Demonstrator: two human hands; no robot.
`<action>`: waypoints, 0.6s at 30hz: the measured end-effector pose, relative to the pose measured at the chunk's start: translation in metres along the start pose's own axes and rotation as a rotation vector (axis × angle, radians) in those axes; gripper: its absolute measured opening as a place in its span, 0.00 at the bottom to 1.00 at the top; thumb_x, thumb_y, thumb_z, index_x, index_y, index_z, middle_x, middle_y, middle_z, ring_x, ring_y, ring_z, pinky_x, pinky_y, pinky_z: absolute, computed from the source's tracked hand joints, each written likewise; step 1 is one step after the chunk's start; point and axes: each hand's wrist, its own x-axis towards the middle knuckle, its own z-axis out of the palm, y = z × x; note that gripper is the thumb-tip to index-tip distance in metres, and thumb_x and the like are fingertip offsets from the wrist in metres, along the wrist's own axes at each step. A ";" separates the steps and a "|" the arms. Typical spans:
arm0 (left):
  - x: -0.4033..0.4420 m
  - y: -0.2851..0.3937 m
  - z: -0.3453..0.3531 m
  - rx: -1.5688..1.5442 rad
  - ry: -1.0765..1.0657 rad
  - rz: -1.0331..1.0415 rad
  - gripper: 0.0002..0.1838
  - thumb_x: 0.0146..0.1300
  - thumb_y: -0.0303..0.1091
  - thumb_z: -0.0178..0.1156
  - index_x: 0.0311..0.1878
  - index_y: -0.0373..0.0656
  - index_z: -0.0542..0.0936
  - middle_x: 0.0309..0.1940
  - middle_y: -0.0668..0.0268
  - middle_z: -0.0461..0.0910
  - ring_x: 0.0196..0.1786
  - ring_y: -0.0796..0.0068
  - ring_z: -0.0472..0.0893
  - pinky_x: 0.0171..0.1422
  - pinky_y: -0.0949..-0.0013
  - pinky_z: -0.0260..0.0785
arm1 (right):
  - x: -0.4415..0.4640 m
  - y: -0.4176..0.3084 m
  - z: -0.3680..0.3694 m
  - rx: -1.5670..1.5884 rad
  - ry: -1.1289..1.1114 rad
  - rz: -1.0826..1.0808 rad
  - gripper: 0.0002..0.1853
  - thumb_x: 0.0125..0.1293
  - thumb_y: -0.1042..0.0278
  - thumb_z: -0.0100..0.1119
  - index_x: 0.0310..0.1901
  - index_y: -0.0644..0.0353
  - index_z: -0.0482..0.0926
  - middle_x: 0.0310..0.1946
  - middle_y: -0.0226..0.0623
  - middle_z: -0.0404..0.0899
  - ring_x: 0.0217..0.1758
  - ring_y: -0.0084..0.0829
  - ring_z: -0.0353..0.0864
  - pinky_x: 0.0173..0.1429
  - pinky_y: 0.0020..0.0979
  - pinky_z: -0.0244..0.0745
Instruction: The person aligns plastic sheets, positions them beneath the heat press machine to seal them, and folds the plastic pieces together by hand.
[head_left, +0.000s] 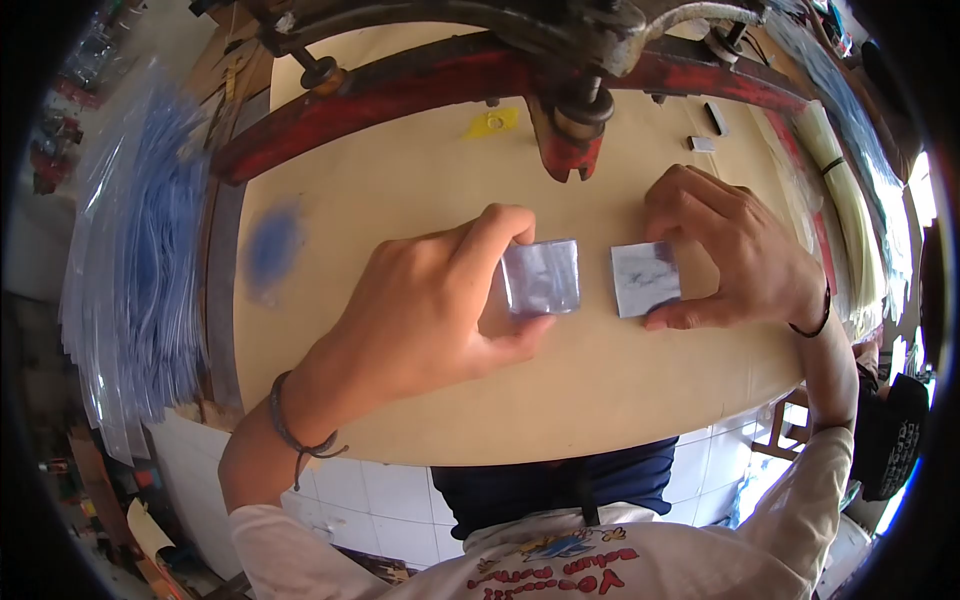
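Note:
My left hand (440, 290) grips a small square stack of clear plastic pieces (541, 277) between thumb and fingers, over the middle of the tan table. To its right, my right hand (735, 250) holds a second small square stack, greyish-white with dark smudges on top (645, 280), by its right side. The two stacks are apart, with a strip of table between them. Whether either stack touches the table I cannot tell.
A red metal press beam (400, 88) with a forked piece (570, 150) spans the table (450, 420) ahead. Long clear plastic strips (150, 250) hang at left; a pale bundle (840, 190) lies right. A yellow piece (492, 122) and two small blocks (702, 144) sit near the beam.

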 end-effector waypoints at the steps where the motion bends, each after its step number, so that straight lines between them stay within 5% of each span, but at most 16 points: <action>1: 0.000 0.003 -0.001 -0.077 -0.050 -0.091 0.29 0.50 0.33 0.80 0.52 0.43 0.74 0.33 0.67 0.81 0.27 0.80 0.76 0.32 0.74 0.69 | -0.001 -0.001 0.001 0.026 0.012 0.026 0.32 0.46 0.53 0.86 0.47 0.59 0.78 0.38 0.34 0.79 0.37 0.35 0.81 0.40 0.36 0.74; 5: 0.002 0.006 0.001 -0.383 -0.029 -0.308 0.26 0.57 0.30 0.77 0.53 0.43 0.72 0.33 0.71 0.81 0.28 0.89 0.67 0.32 0.79 0.60 | -0.006 -0.006 0.002 0.243 -0.017 0.206 0.33 0.49 0.60 0.87 0.50 0.60 0.72 0.37 0.34 0.78 0.36 0.32 0.80 0.40 0.34 0.73; 9: 0.005 0.008 -0.001 -0.607 -0.022 -0.414 0.21 0.64 0.29 0.74 0.55 0.39 0.75 0.35 0.70 0.85 0.32 0.90 0.75 0.34 0.80 0.63 | 0.005 -0.020 -0.007 0.495 -0.124 0.561 0.35 0.53 0.68 0.85 0.53 0.60 0.67 0.33 0.33 0.77 0.34 0.26 0.77 0.38 0.29 0.70; 12: 0.006 0.005 -0.007 -0.577 -0.136 -0.471 0.13 0.68 0.27 0.71 0.51 0.33 0.79 0.37 0.66 0.87 0.36 0.86 0.81 0.38 0.79 0.70 | 0.003 -0.012 -0.001 0.681 -0.108 0.616 0.34 0.55 0.73 0.83 0.53 0.60 0.64 0.33 0.35 0.80 0.35 0.22 0.78 0.39 0.27 0.72; 15: 0.006 0.006 -0.004 -0.636 -0.126 -0.472 0.08 0.71 0.26 0.67 0.46 0.29 0.82 0.38 0.63 0.87 0.38 0.81 0.86 0.42 0.76 0.77 | -0.001 -0.009 0.003 0.708 -0.083 0.498 0.34 0.57 0.73 0.82 0.58 0.64 0.66 0.39 0.40 0.85 0.41 0.26 0.85 0.45 0.28 0.78; 18: 0.006 0.006 -0.003 -0.670 -0.127 -0.485 0.07 0.72 0.24 0.66 0.46 0.28 0.83 0.38 0.62 0.87 0.39 0.77 0.87 0.44 0.73 0.79 | 0.000 -0.007 0.006 0.487 -0.050 0.275 0.32 0.59 0.69 0.80 0.62 0.61 0.72 0.41 0.40 0.89 0.31 0.28 0.83 0.39 0.29 0.76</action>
